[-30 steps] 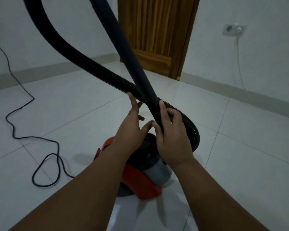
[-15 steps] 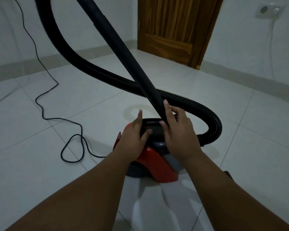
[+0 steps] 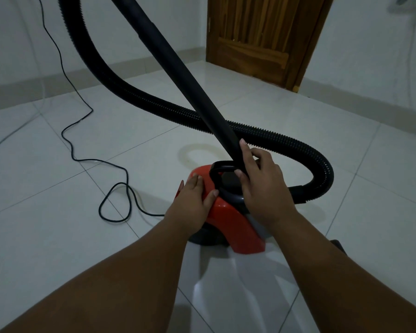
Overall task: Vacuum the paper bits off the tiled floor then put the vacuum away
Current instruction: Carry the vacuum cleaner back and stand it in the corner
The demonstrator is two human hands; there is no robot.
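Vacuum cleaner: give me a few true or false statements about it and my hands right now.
1. The left hand rests on the red vacuum. True.
2. The right hand holds the cord. False: it grips the black tube; the cord lies on the floor.
3. The ribbed hose loops round to the vacuum's right. True.
4. The vacuum stands on a carpet. False: it stands on pale tiles.
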